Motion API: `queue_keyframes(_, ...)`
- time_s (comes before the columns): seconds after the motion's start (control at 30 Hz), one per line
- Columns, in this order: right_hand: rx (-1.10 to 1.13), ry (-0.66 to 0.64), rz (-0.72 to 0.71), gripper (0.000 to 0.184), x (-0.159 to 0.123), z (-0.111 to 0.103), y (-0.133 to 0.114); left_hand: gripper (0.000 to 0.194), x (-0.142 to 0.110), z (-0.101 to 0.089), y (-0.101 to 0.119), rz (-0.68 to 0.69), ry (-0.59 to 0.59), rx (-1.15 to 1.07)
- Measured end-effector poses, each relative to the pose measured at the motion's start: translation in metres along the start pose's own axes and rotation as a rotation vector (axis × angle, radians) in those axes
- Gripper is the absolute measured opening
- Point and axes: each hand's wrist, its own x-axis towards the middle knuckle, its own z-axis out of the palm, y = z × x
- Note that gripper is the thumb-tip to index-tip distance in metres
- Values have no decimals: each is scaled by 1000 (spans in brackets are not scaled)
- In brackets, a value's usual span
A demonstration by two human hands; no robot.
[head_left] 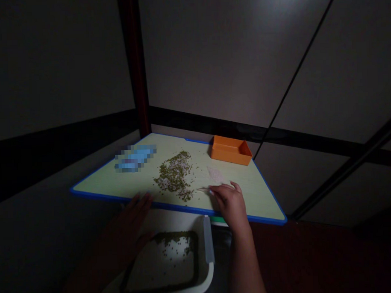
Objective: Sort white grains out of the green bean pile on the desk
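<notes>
My right hand (232, 203) is over the front of a pale board, its fingers pinched on a thin, light-coloured toothpick-like stick (202, 189). The stick points left at the edge of a spread pile of small green beans (175, 170), with whitish grains mixed among them. Just beyond my fingers is a small heap of white grains (215, 174). My left hand (130, 225) is in shadow, fingers stretched toward the board's near edge and thumb apart, above the left side of a white bin (210, 272). Some green beans lie inside that bin.
The pale board (261, 195) has a blue rim. An orange open box (229, 156) stands at its back right. A blurred-out blue item (136, 158) lies at the left. Dark panelled walls (205, 69) rise close behind the board.
</notes>
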Motion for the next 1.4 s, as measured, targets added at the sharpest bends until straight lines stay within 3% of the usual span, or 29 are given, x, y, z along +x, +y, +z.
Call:
queue_keyframes(0.37,35,-37,-15,20,4,4,-6,77,2,-4,3,10,-17,-3)
queue_keyframes(1.0,130,-90,-16,19,-8,-10,-2,79,2,3,-1,55,129,-6)
queue_keyframes(1.17,305,58,160,25,-9,-7,2,80,3,1,0,73,139,31)
queue_keyframes(1.4,480,78,295,20,-8,6,14,80,3,0,0,44,95,-5)
